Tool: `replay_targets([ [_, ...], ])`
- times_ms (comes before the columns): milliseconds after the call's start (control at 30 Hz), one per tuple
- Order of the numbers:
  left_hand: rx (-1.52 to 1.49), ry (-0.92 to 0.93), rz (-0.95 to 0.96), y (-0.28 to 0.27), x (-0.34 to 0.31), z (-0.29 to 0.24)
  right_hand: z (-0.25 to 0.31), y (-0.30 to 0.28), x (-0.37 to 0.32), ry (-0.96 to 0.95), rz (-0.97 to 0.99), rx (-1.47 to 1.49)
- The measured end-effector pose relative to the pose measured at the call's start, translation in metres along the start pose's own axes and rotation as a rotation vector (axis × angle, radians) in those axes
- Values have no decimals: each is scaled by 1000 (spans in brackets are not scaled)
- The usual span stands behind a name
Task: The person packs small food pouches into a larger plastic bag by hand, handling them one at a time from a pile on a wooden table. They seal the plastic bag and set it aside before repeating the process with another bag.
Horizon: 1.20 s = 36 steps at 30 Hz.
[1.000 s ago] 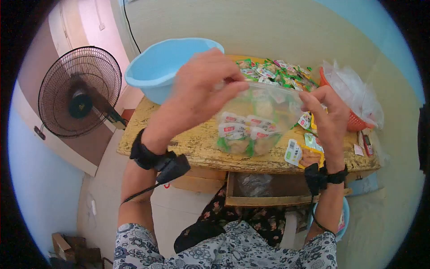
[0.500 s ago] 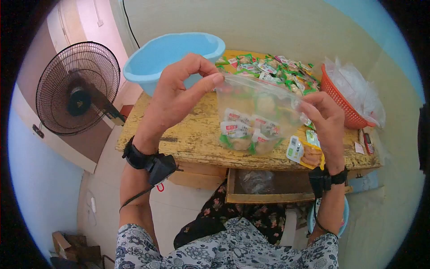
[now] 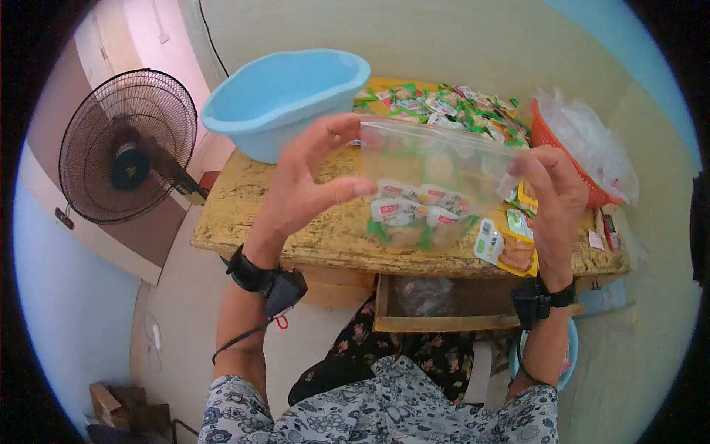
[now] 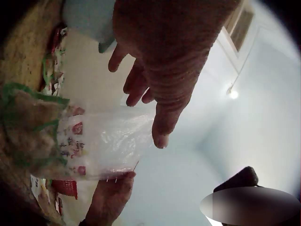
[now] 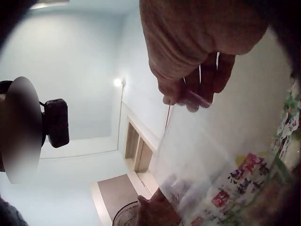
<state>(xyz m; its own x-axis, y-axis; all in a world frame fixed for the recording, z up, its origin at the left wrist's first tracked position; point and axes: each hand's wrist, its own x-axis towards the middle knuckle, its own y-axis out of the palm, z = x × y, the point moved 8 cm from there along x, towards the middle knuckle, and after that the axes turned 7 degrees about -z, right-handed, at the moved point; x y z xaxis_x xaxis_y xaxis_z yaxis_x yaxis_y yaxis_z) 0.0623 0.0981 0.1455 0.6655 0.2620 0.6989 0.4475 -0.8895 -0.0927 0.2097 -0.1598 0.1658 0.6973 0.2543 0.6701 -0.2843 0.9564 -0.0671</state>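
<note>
A clear plastic bag [image 3: 436, 163] hangs above the yellow table [image 3: 296, 229], with several red-and-green snack packets [image 3: 418, 214] in its bottom. My right hand [image 3: 536, 170] pinches the bag's top right corner; the right wrist view shows the fingers [image 5: 193, 96] closed on the bag's edge [image 5: 211, 165]. My left hand [image 3: 347, 155] is beside the bag's left side with its fingers spread. In the left wrist view its thumb [image 4: 162, 127] points toward the bag [image 4: 103, 141], and I cannot tell whether it touches it.
A light blue basin [image 3: 288, 89] stands at the table's back left. A pile of snack packets [image 3: 444, 103] lies behind the bag. A red basket [image 3: 584, 192] holds plastic bags at right. Yellow packets [image 3: 506, 251] lie near the front edge. An open drawer [image 3: 444, 303] sits below. A fan [image 3: 126, 148] stands on the left.
My left hand has let go of its pinch on the bag's top edge, opened and dropped to the bag's left side. The right hand keeps holding the bag's corner.
</note>
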Motion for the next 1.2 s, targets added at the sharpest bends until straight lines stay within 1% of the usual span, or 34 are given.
replay_targets([
  [100, 3, -124, 7, 13, -21, 18, 2, 1, -2, -7, 13, 7],
  [300, -62, -336, 45, 37, -55, 76, -24, -9, -7, 99, -56, -26],
  [400, -67, -404, -53, 33, -64, 94, -44, 3, -20, 143, -3, 150],
  [467, -119, -413, -103, 35, -64, 98, -44, 21, -34, 129, 80, 138],
  [533, -147, -423, -117, 36, -64, 99, -55, 29, -42, 169, 174, 88],
  [600, -149, -434, -99, 36, -64, 98, -75, 29, -48, 264, 283, 4],
  [700, -173, -441, -131, 34, -63, 93, -80, 25, -45, 226, 272, -14],
  [800, -219, -400, -175, 32, -61, 83, -74, 27, -45, 191, 223, 30],
  [900, -196, -405, -166, 34, -60, 83, -86, 28, -49, 307, 194, 75],
  [1000, -176, -375, -146, 36, -59, 78, -83, 26, -46, 248, 226, -19],
  [1100, -105, -370, -203, 32, -57, 71, -76, 28, -42, 218, 220, -14],
  [1200, -118, -373, -245, 28, -54, 73, -71, 31, -39, 223, 194, 45],
])
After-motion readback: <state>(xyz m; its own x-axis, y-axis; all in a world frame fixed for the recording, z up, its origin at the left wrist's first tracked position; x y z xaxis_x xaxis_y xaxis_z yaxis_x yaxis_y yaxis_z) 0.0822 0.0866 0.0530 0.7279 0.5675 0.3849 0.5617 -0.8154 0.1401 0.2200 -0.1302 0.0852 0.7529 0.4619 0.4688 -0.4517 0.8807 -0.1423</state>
